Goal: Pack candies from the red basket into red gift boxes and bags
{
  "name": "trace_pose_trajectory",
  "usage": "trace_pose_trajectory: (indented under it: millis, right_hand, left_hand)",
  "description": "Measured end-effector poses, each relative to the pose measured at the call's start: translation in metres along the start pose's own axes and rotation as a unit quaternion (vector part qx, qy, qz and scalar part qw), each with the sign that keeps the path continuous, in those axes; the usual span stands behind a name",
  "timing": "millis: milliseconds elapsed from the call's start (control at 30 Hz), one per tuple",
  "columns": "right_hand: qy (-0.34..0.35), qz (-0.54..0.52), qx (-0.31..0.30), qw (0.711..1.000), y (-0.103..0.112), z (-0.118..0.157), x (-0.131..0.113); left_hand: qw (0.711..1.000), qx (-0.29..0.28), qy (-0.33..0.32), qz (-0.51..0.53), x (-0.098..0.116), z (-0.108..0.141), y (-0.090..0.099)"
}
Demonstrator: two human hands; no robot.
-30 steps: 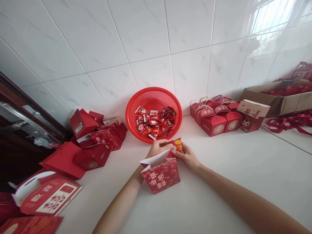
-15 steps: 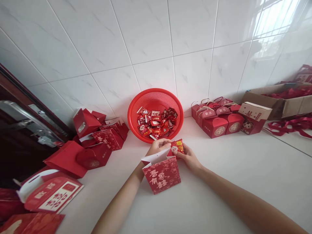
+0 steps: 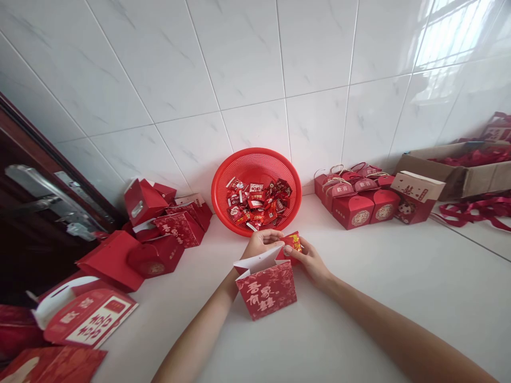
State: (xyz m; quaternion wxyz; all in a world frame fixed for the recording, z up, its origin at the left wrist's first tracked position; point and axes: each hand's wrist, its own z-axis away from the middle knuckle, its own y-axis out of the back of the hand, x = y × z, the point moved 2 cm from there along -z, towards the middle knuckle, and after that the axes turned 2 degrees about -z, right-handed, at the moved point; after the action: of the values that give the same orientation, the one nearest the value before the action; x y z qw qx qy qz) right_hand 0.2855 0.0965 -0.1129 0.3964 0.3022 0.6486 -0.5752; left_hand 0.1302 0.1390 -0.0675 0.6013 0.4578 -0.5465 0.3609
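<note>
Between my two hands is a red and gold candy packet (image 3: 294, 241). My right hand (image 3: 313, 262) grips its right side, with the thumb across the front. My left hand (image 3: 263, 242) is closed at its left edge, fingers curled, partly hidden behind a box. That open red gift box (image 3: 266, 290), with white characters on its front and a white inside, stands on the table just in front of the hands. Beyond them a red plastic basket (image 3: 217, 197) leans by the wall, holding many wrapped candies (image 3: 257, 202).
Red boxes (image 3: 155, 255) are heaped along the left, beside a dark door with a metal handle (image 3: 43, 202). On the right stand closed gift boxes (image 3: 353, 207) with cord handles, a cardboard carton (image 3: 483, 178) and loose red ribbon (image 3: 475, 210). A tiled wall (image 3: 247, 64) bounds the back.
The packet has turned in my fingers, and its round white patch is now mostly covered by the right thumb. My hands stay behind the gift box. The view has shifted slightly.
</note>
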Motion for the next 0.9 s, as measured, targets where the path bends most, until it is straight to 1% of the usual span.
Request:
trace_pose_trajectory:
  millis: [100, 233, 367, 433, 533, 600, 633, 700, 733, 800, 900]
  right_hand:
    - [-0.005, 0.000, 0.003, 1.000, 0.001, 0.000, 0.001]
    - [-0.001, 0.001, 0.012, 1.000, 0.001, 0.000, 0.001]
    - [-0.010, 0.004, 0.010, 1.000, 0.001, 0.000, -0.001]
    - [-0.010, 0.006, 0.003, 1.000, 0.000, 0.000, -0.002]
    - [-0.012, 0.011, -0.005, 1.000, 0.000, 0.001, -0.002]
    - [-0.019, 0.010, -0.009, 1.000, 0.000, 0.001, -0.001]
    - [-0.022, 0.009, -0.009, 1.000, 0.000, 0.001, -0.001]
    - [-0.025, 0.009, -0.008, 1.000, 0.000, 0.001, 0.000]
    - [-0.023, 0.009, -0.008, 1.000, 0.000, 0.001, 0.000]
    - [-0.017, 0.010, -0.008, 1.000, 0.000, 0.001, 0.000]
    - [-0.008, 0.015, -0.011, 1.000, 0.001, 0.000, 0.000]
  left_hand:
    - [1.000, 0.003, 0.006, -0.003, -0.002, -0.002, 0.001]
    - [1.000, 0.021, -0.004, 0.006, 0.001, -0.001, 0.000]
    - [0.999, 0.039, -0.013, -0.017, 0.004, 0.000, 0.002]
    - [0.998, 0.049, -0.021, -0.038, 0.003, -0.002, 0.008]
    - [0.989, 0.083, -0.076, -0.099, 0.006, -0.009, 0.027]
    - [0.968, 0.124, -0.113, -0.186, 0.013, -0.015, 0.047]
    - [0.950, 0.150, -0.120, -0.245, 0.018, -0.019, 0.058]
    - [0.894, 0.198, -0.111, -0.388, 0.030, -0.026, 0.080]
    - [0.875, 0.208, -0.101, -0.425, 0.037, -0.030, 0.090]
    - [0.851, 0.214, -0.083, -0.473, 0.048, -0.038, 0.106]
    - [0.827, 0.206, -0.052, -0.521, 0.058, -0.049, 0.118]
